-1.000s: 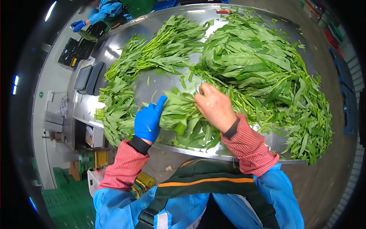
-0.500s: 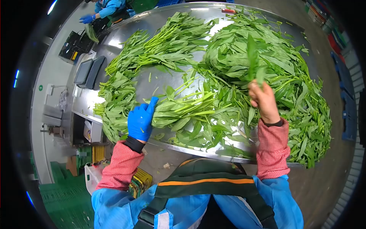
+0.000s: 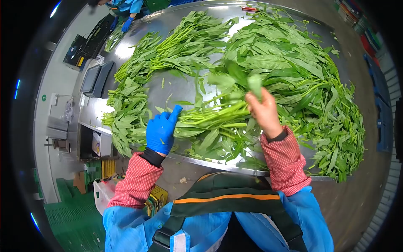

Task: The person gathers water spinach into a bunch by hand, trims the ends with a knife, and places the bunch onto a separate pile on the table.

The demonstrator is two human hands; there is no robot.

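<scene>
My left hand (image 3: 161, 131), in a blue glove, is closed around a bunch of water spinach (image 3: 210, 119) near the front edge of the steel table. The bunch's stems point right. My bare right hand (image 3: 265, 112) pinches a few sprigs (image 3: 235, 79), blurred by motion, close to the stem ends of that bunch. Behind and right of the right hand spreads a large heap of loose water spinach (image 3: 289, 63). Thinner scattered leaves lie beneath the bunch.
Neat bunches of water spinach (image 3: 180, 46) lie at the back and left of the steel table (image 3: 161, 90). A grey device with a screen (image 3: 96, 80) stands at the left edge, and a red-handled tool (image 3: 249, 9) at the back. A co-worker (image 3: 128, 8) in blue gloves works at upper left.
My right hand has moved left with its sprigs, from over the heap to the bunch's stem ends. My left hand shifted slightly right with the bunch. The co-worker's hands have lowered.
</scene>
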